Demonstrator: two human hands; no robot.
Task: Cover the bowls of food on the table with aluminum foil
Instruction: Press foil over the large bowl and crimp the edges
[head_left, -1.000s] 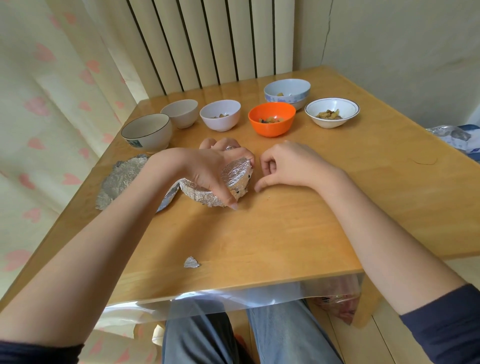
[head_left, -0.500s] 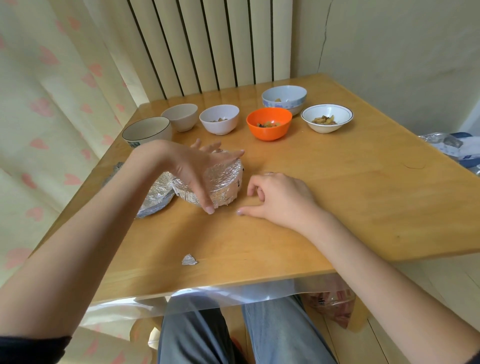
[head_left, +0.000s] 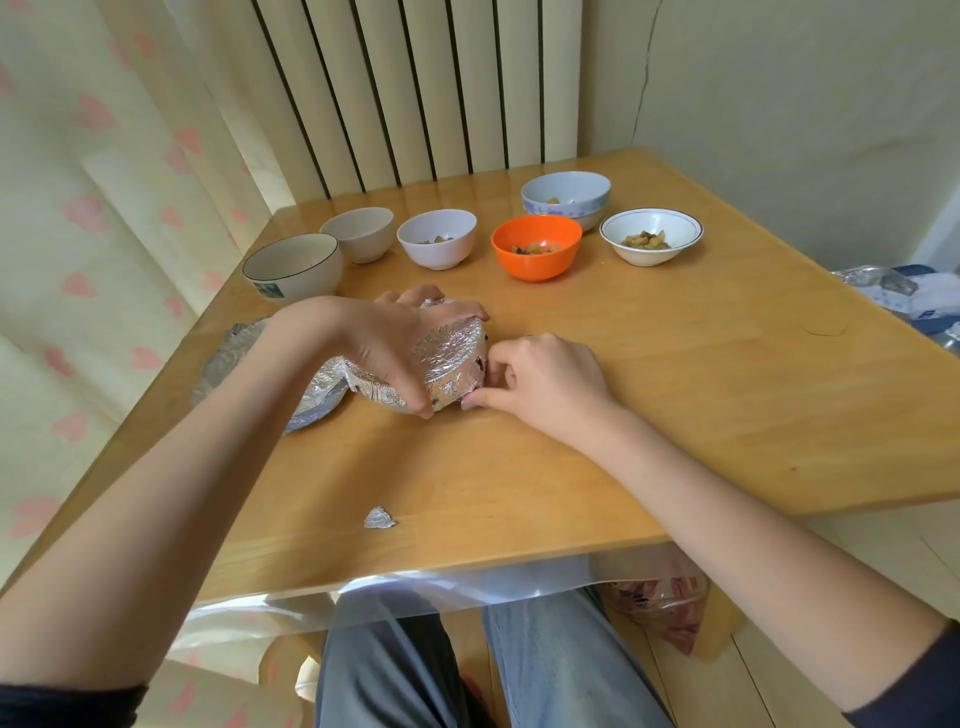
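Head view shows the left hand (head_left: 387, 348) curled over the foil-wrapped bowl (head_left: 449, 364), thumb down its near side and fingers wrapped round its far edge, gripping it. That bowl is tipped, its foil-covered mouth facing up and toward the right, its lower edge on the wooden table (head_left: 649, 415) near the middle. The right hand (head_left: 540, 382) sits just right of it, fingers curled, fingertips pinching the crinkled foil at the bowl's right side.

Left of the bowl, a second foil-covered dish (head_left: 317, 395) lies flat, touching it. A small foil scrap (head_left: 379, 518) lies near the table's front edge. Along the far side stand a dark-rimmed bowl (head_left: 292, 265), a beige bowl (head_left: 357, 234), a white bowl (head_left: 437, 238), an orange bowl (head_left: 536, 247), a blue-patterned bowl (head_left: 565, 198) and a shallow white bowl (head_left: 651, 236), uncovered.
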